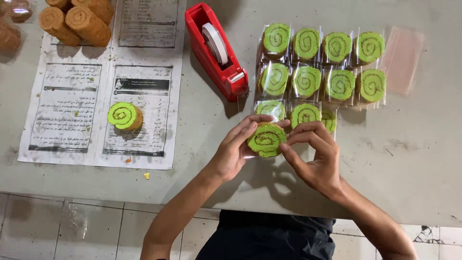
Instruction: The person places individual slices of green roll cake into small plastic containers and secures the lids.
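Both hands hold one green swirl cake slice (266, 139) in a clear plastic wrapper just above the grey table (414, 159). My left hand (236, 149) grips its left side, fingers curled over the top. My right hand (315, 154) pinches its right edge with thumb and fingertips. Right behind it lie wrapped green slices (322, 67) in rows. One unwrapped green slice (124, 116) sits on a newspaper sheet (67, 115) to the left.
A red tape dispenser (216, 50) with a white roll stands between the newspaper and the wrapped rows. Brown cake rolls (77, 21) are stacked at the far left. An empty clear wrapper (402, 58) lies at the far right. Tiled floor shows below the table edge.
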